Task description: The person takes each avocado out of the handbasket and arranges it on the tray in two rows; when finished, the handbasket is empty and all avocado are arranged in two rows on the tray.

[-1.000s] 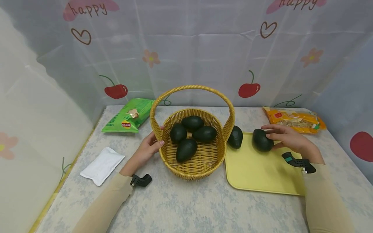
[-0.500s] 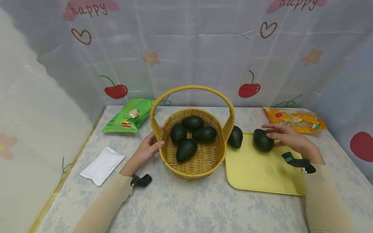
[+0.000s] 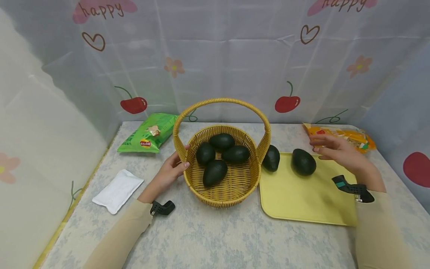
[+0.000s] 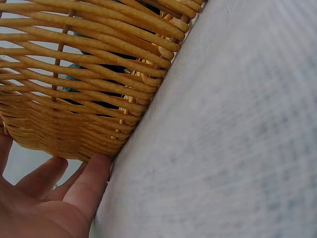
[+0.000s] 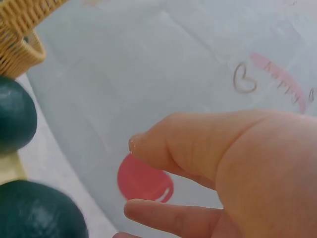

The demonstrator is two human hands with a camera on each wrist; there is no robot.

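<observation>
A yellow wicker basket (image 3: 222, 202) with a tall hoop handle stands mid-table, several dark green avocados (image 3: 215, 173) inside it. My left hand (image 3: 169, 172) holds the basket's left side, thumb at the rim, and in the left wrist view its fingers touch the outer wall low down. One avocado (image 3: 303, 162) lies on the yellow tray (image 3: 302, 201); another avocado (image 3: 271, 158) sits at the tray's left edge beside the basket, partly hidden by the handle. Right of the tray avocado, my right hand (image 3: 340, 153) hovers with fingers apart and nothing in them.
Behind the right hand lies an orange snack packet (image 3: 359, 138). A green chip bag (image 3: 149, 132) rests at the back left, with a white pouch (image 3: 118, 191) nearer the front. A printed curtain (image 3: 221, 67) closes off the table's far edge.
My right hand has let go of the avocado on the tray and drawn back to the right. The left hand and the basket have stayed put.
</observation>
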